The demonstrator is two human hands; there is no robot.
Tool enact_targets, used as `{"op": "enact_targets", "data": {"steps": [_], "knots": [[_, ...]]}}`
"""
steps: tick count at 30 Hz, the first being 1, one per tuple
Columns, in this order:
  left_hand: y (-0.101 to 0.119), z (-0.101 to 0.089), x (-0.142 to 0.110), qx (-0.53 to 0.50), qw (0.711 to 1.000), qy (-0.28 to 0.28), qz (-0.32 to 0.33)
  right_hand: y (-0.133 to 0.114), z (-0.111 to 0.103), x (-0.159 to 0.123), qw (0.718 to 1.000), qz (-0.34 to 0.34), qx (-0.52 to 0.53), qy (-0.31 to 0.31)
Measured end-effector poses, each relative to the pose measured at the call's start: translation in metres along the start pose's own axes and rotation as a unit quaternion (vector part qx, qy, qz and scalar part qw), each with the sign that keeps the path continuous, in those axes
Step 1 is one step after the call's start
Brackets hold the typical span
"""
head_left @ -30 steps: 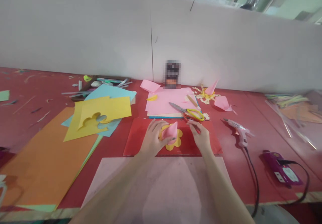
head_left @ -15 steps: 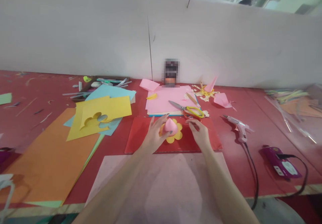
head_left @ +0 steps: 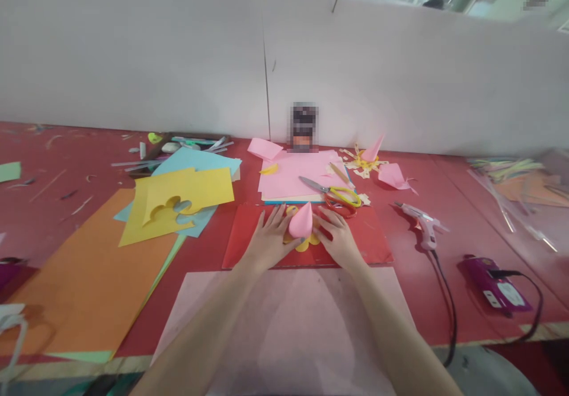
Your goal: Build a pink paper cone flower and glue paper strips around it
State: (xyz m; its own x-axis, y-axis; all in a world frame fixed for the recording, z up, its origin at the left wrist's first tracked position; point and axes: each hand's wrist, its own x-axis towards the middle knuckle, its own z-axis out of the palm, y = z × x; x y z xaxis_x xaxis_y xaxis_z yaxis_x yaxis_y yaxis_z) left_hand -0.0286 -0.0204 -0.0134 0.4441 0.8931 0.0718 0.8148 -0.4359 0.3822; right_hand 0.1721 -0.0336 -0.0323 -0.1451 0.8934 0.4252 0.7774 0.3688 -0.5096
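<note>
A pink paper cone (head_left: 301,223), its tip leaning to the upper right, stands on a yellow paper flower (head_left: 303,246) on a red board (head_left: 355,242). My left hand (head_left: 267,236) lies over the flower's left side, fingers spread, thumb at the cone's base. From the right, my right hand (head_left: 338,236) reaches in with its fingers apart, the tips at the cone's side and the petals. Both hands are open, and they hide several petals. Just beyond the board, scissors (head_left: 340,197) with yellow and red handles rest by the pink paper sheets (head_left: 297,176).
To the right lie a glue gun (head_left: 424,227) and a purple corded box (head_left: 498,286). A second pink cone (head_left: 372,149) sits among yellow scraps. Yellow cut paper (head_left: 186,188) and an orange sheet (head_left: 84,277) cover the left. Behind rises a white partition (head_left: 178,58).
My right hand has moved left to the cone and flower. The cone now shows more of its side, with its tip to the upper right. My left fingers have spread flatter.
</note>
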Motion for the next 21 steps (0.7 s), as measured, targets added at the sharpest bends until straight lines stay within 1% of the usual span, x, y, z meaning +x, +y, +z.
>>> {"op": "enact_targets", "data": {"steps": [3,6,12,16,18,19,21], "knots": [[0.0,0.0,0.0,0.017,1.0,-0.003,-0.005,0.0,0.004,-0.003,0.999,-0.008,-0.036,-0.013],[0.001,0.0,0.0,0.012,1.0,-0.006,-0.008,-0.001,0.004,-0.005,0.998,-0.009,-0.055,-0.019],[0.001,0.001,0.0,0.01,1.0,-0.007,-0.021,-0.007,0.003,-0.008,0.995,0.002,-0.093,-0.028],[0.0,0.001,-0.001,0.022,1.0,-0.001,-0.015,-0.012,0.003,-0.008,0.996,0.007,-0.085,-0.028],[0.0,-0.001,-0.001,0.015,1.0,0.014,-0.019,-0.009,-0.001,-0.006,0.999,0.015,-0.047,-0.013],[0.0,-0.002,-0.001,0.008,0.999,0.022,-0.025,-0.006,-0.005,-0.005,0.999,0.026,-0.024,0.005],[0.0,-0.003,-0.001,-0.01,0.999,0.032,-0.036,0.007,-0.02,-0.003,0.995,0.067,0.006,0.069]]}}
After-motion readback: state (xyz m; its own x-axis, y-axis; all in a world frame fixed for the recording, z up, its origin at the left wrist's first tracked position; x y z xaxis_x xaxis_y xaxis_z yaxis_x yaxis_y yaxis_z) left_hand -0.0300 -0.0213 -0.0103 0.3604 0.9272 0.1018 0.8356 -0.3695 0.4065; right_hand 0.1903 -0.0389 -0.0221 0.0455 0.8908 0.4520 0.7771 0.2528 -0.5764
